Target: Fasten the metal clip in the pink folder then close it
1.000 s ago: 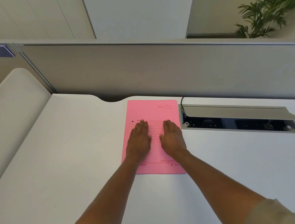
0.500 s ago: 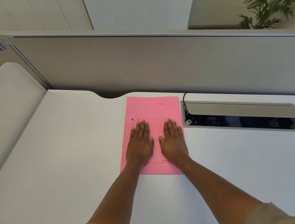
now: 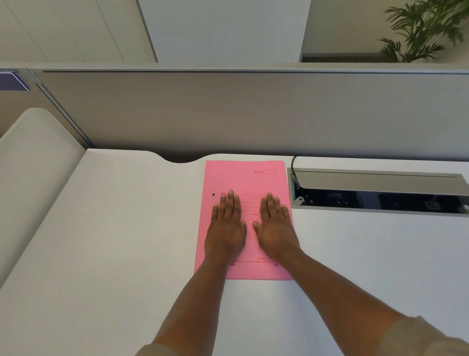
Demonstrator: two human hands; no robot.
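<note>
The left hand point(image 3: 226, 229) and the right hand point(image 3: 276, 228) lie flat with fingers stretched out, gripping nothing, side by side on the pink folder point(image 3: 244, 177). The folder is closed and rests on the white surface point(image 3: 121, 257). Just right of it is an open cable tray point(image 3: 383, 194), and behind stands a grey partition point(image 3: 251, 114).

A closed pink folder point(image 3: 244, 177) is seen lying flat on a white desk point(image 3: 109, 272). The left hand point(image 3: 226, 229) and right hand point(image 3: 276, 228) are laid palm down on its cover, side by side, fingers extended. Just right of the folder, a cable tray point(image 3: 383, 194) is set into the desk with its lid raised. A grey partition point(image 3: 250, 112) is seen behind.
</note>
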